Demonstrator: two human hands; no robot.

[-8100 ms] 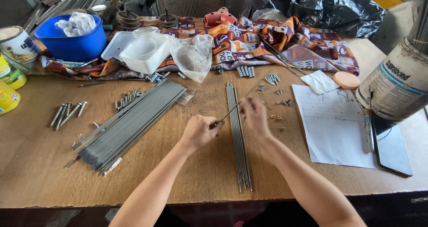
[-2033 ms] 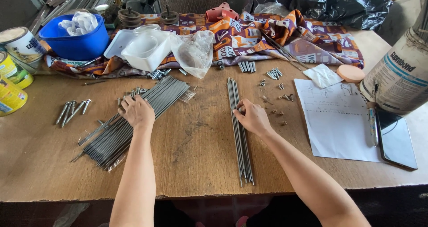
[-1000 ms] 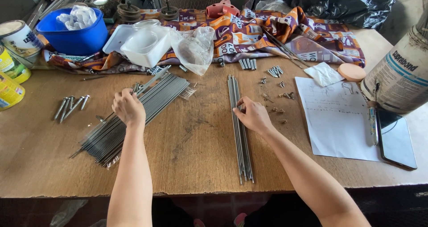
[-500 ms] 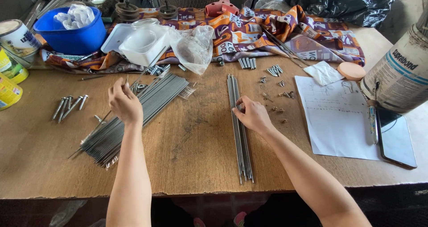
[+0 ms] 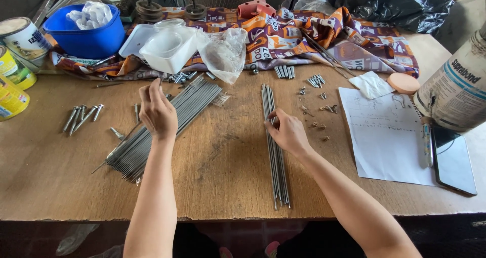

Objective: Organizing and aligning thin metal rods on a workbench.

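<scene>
Steel rods (image 5: 162, 129) (bolts (image 5: 81, 117) beside) under both hands (image 5: 158, 113).

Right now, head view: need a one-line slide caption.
Left hand lifts a thin rod from the large rod pile while right hand rests on the small rod bundle on a wooden table.

A worn wooden table (image 5: 223, 162) fills the view in even daylight. Behind it, black plastic sheeting (image 5: 395, 5) lies crumpled.
</scene>
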